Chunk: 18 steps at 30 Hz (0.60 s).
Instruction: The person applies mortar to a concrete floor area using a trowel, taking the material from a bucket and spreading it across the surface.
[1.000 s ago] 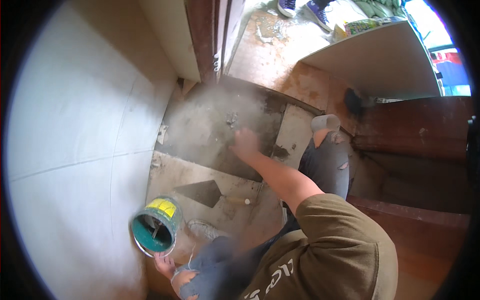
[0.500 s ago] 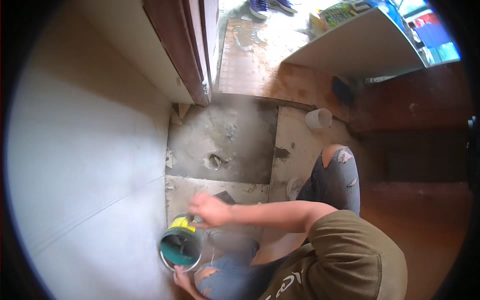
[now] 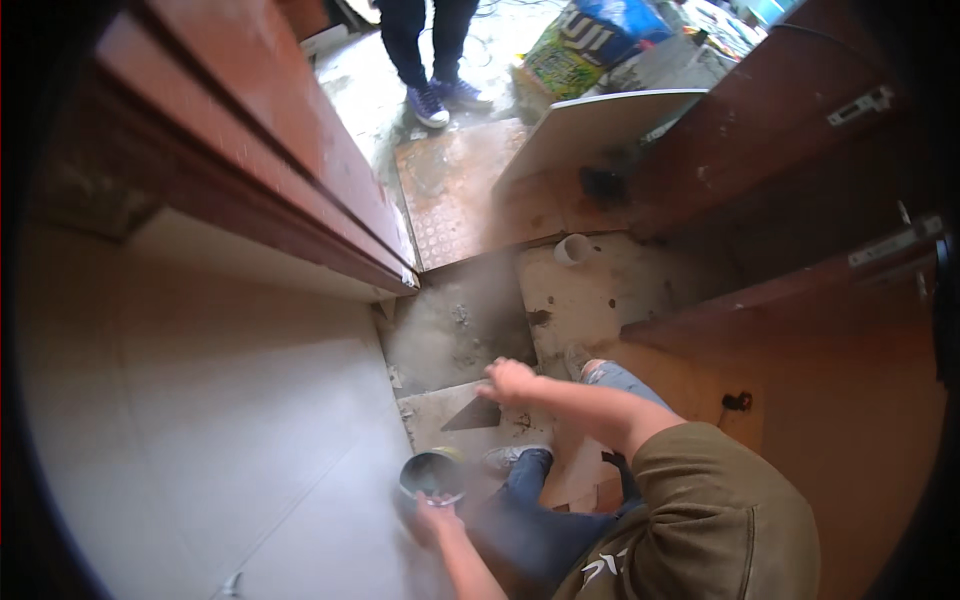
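My left hand (image 3: 437,515) is closed on the near rim of a green bucket (image 3: 455,456), which stands close to the white wall panel at the lower left. The bucket's mouth tilts toward me, and its contents are too dark to make out. My right hand (image 3: 510,382) is stretched forward with its fingers curled, over the edge of a grey wet cement patch. Just below its fingers lies a dark grey triangular flat piece (image 3: 473,415) on a pale tile. Whether the fingers touch that piece or hold something is unclear.
A white tub (image 3: 572,250) lies on the pale tiles beyond the wet patch (image 3: 455,330). Reddish-brown door frames (image 3: 290,150) flank the gap. A leaning board (image 3: 590,130), a filled sack (image 3: 595,45) and a standing person's purple shoes (image 3: 428,106) are farther off.
My right hand has left the bucket's rim and moved forward and right. The view has shifted, bringing more of the standing person and the sack into sight. My left hand stays on the bucket.
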### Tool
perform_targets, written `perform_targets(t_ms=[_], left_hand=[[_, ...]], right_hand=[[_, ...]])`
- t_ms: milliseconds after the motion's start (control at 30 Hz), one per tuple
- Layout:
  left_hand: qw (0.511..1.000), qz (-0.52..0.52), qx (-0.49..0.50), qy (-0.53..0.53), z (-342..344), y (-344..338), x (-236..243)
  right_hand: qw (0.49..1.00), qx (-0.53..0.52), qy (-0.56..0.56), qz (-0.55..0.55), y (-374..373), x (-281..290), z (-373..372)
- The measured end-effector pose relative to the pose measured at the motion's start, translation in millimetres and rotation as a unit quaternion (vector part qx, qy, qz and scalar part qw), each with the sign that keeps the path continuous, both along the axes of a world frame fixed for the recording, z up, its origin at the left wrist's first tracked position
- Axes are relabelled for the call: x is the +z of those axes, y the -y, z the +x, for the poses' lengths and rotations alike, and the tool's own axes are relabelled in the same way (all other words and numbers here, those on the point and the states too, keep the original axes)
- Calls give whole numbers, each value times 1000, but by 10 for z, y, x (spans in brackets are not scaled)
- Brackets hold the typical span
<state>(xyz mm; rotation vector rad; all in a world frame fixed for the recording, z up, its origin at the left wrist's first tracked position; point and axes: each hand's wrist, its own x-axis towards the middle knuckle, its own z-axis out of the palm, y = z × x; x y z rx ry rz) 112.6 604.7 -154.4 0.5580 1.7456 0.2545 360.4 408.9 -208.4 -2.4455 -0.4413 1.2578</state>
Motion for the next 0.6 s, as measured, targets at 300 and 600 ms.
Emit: perform_targets(t_ms=[300, 600], left_hand=[[932, 150, -309, 115, 1605, 235, 2506], [831, 51, -458, 312, 3947, 545, 4949]], right_hand=[[971, -232, 18, -46, 1424, 1696, 514], [905, -356, -189, 132, 1809, 2864, 1453]])
